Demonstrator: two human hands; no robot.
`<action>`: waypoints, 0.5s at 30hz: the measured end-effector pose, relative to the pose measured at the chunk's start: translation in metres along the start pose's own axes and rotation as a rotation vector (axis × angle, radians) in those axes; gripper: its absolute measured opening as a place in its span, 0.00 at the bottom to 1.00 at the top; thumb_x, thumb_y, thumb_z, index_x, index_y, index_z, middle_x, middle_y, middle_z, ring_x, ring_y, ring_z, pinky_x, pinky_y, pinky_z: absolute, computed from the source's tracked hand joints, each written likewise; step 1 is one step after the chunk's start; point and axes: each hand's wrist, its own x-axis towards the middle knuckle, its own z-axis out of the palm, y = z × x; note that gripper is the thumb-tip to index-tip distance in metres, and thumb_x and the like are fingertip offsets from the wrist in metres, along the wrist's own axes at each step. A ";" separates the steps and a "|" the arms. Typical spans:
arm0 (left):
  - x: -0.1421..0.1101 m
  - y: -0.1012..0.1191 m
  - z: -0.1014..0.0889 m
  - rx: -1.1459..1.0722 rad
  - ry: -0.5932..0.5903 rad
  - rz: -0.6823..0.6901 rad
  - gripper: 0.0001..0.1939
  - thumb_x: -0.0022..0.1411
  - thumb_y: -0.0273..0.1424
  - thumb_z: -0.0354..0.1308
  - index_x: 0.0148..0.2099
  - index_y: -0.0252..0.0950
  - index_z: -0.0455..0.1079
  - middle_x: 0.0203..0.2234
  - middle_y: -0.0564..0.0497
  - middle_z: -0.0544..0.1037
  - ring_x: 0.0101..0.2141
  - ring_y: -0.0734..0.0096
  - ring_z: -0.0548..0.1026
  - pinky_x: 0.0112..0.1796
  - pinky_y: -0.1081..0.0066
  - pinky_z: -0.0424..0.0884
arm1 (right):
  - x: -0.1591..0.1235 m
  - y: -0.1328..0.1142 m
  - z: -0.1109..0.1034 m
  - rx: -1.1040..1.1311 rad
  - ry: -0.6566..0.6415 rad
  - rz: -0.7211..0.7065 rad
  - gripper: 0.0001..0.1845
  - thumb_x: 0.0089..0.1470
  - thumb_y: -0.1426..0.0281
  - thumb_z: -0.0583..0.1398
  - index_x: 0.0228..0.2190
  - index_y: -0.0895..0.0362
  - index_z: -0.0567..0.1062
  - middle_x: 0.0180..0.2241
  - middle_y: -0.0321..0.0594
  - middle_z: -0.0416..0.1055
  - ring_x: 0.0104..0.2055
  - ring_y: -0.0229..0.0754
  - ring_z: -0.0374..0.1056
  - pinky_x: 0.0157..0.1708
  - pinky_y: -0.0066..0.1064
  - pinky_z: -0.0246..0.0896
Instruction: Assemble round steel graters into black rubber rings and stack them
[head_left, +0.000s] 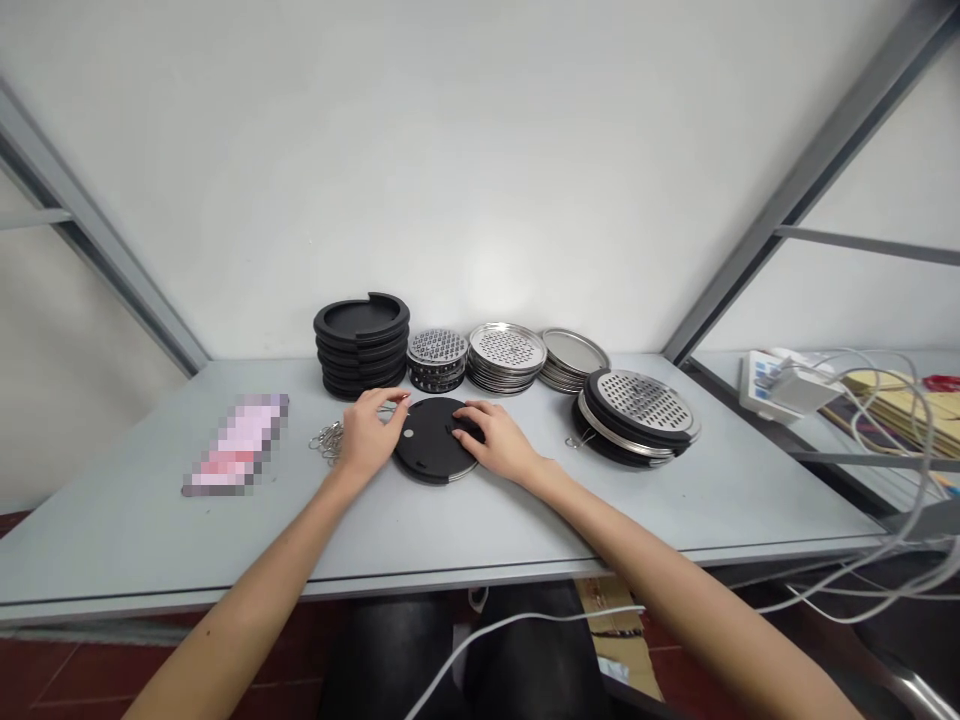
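A black round disc [435,455] with a small pale dot and little slots lies flat in front of me, a silvery rim showing at its lower right. My left hand [367,432] is at its left edge, thumb and forefinger pinched on a thin wire piece [386,407] mostly hidden by the fingers. My right hand [496,438] rests on the disc's right side, its bent fingers and thumb apart on the top face. Beside my left hand sits a small heap of wire clips [328,441].
Along the wall stand stacks of black rings [361,350], small grater plates [437,360], larger perforated plates [506,358] and metal discs [574,360]. Black-rimmed graters [637,420] lie at right. A pixelated pink item [238,445] is at left. Cables and a power strip [772,385] occupy the far right.
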 end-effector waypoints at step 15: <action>0.032 0.019 0.051 -0.545 -0.075 -0.088 0.10 0.56 0.36 0.64 0.36 0.34 0.78 0.33 0.47 0.82 0.35 0.63 0.80 0.38 0.66 0.76 | 0.039 0.004 -0.016 0.606 0.150 0.037 0.15 0.56 0.59 0.59 0.38 0.56 0.78 0.36 0.41 0.78 0.39 0.44 0.73 0.42 0.36 0.67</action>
